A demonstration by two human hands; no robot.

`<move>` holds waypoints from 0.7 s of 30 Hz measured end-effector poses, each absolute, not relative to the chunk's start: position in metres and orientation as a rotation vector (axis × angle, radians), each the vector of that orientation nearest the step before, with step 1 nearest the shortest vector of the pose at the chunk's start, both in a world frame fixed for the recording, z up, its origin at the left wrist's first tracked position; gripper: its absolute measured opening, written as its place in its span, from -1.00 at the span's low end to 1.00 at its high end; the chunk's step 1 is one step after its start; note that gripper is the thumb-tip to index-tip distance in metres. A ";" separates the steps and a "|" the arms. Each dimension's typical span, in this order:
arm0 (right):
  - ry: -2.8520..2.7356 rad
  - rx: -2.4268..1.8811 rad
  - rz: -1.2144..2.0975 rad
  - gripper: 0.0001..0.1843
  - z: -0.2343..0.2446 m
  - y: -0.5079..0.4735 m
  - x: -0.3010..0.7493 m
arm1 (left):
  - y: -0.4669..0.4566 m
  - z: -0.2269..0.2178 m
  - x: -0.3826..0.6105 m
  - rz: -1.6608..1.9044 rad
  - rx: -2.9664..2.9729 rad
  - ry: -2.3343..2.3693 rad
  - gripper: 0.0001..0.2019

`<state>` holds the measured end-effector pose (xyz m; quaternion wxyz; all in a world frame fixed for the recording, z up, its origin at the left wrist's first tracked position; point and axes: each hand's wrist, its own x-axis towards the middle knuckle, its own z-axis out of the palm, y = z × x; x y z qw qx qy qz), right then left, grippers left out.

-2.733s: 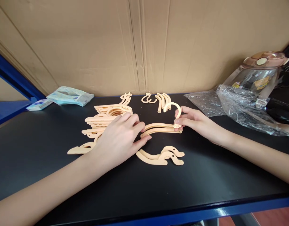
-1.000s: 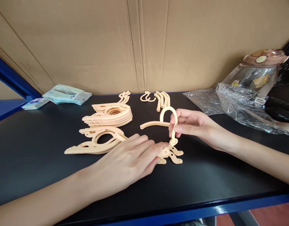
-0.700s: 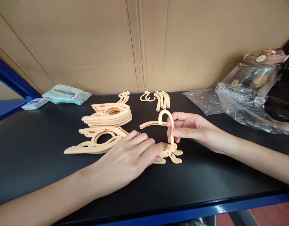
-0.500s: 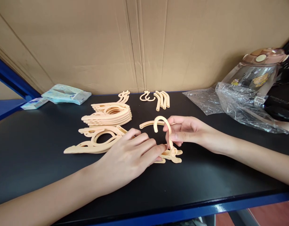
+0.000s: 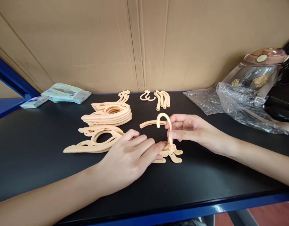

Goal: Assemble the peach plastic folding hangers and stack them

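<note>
My right hand (image 5: pixel 192 130) pinches a beige plastic hook (image 5: pixel 163 120), held upright with its foot set on two curved beige arm pieces (image 5: pixel 174 154) lying on the black table (image 5: pixel 205 175). My left hand (image 5: pixel 130 157) lies over the left part of those arm pieces, fingers pressing them down. A single curved arm (image 5: pixel 148 123) lies just behind the hook. To the left stand a stack of folded beige hangers (image 5: pixel 109 114) and looser hanger parts (image 5: pixel 95 141).
Spare hooks and curved arms (image 5: pixel 158 98) lie at the back by the cardboard wall (image 5: pixel 144 44). A tissue pack (image 5: pixel 65 93) is at the back left. Crumpled clear plastic (image 5: pixel 238 106) and a lidded bottle (image 5: pixel 259 73) sit at the right.
My left hand left the hanger stack and came down onto the two arm pieces. My right hand carried the hook from the single arm to those pieces and stood it on them.
</note>
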<state>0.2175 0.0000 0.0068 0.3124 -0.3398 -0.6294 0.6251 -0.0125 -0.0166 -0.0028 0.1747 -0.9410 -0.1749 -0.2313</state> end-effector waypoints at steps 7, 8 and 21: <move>-1.627 -0.928 1.589 -0.79 0.007 -0.003 0.216 | -0.019 -0.002 -0.012 -0.671 -2.648 -0.532 -0.82; -1.630 -0.931 1.574 -0.80 0.007 -0.004 0.216 | -0.019 -0.002 -0.012 -0.665 -2.648 -0.536 -0.81; -1.633 -0.924 1.411 -0.81 0.006 -0.005 0.213 | -0.018 -0.002 -0.013 -0.628 -2.598 -0.594 -0.76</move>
